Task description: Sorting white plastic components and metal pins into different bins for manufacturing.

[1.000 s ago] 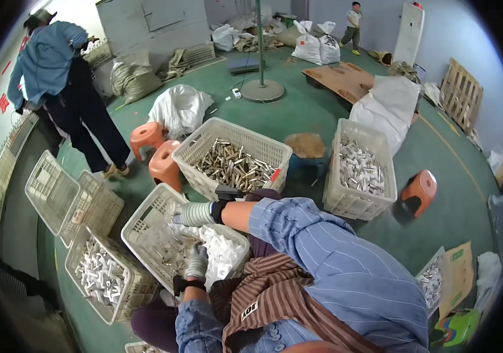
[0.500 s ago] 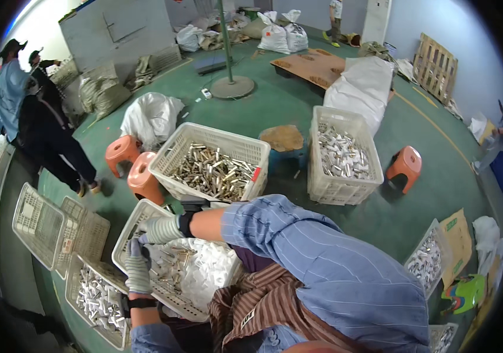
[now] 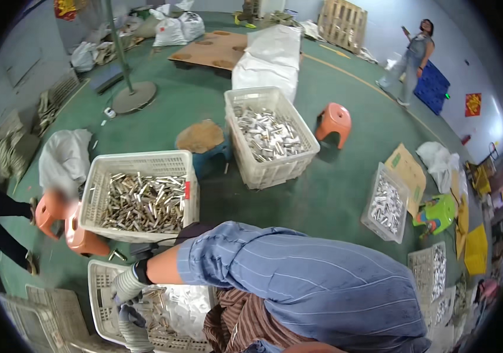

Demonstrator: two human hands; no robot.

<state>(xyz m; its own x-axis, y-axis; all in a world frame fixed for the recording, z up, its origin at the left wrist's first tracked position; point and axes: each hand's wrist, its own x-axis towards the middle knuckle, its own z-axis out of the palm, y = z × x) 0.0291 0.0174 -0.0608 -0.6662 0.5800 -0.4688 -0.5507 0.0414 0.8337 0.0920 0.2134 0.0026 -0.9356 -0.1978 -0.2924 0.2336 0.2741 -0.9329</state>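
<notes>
Tubes (image 3: 156, 301) lie midway across the pale crate (image 3: 102, 301), white pieces (image 3: 188, 307) toward its right edge; near its left edge your right hand (image 3: 126, 286) and left hand (image 3: 135, 330) curl partly, any hold impossible to tell.

Beyond your near basket (image 3: 102, 294) stands the middle basket (image 3: 139, 160), stools (image 3: 82, 235) at its left, the far basket (image 3: 278, 172) at its right.

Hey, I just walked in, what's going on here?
A seated-level view shows someone's gloved right hand and gloved left hand close together over a pale basket holding metal pieces and white material. Their exact grip is unclear. A crate of metal pieces stands ahead; another is farther right.
</notes>
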